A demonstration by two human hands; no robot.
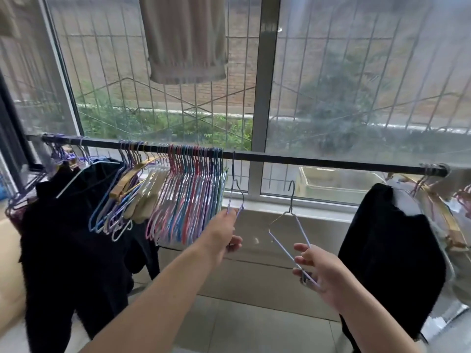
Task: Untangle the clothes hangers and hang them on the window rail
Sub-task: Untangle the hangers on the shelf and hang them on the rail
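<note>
Left hand [226,233] pinches the lower part of a purple wire hanger [235,197] whose hook is over the black rail [305,159] above it. Right hand [318,268], fingers curled, grips the corner of a second wire hanger [290,225], hook up, off the rail. Packed coloured hangers [188,189] hang just left of the left hand; dark garment [392,250] right of the right hand.

Home laundry balcony: rail [305,160] spanning barred window [257,72], hangers [188,189] and dark clothes [71,225] hanging along it.

hangers [188,184] crowd the rail's [318,159] left half.
</note>
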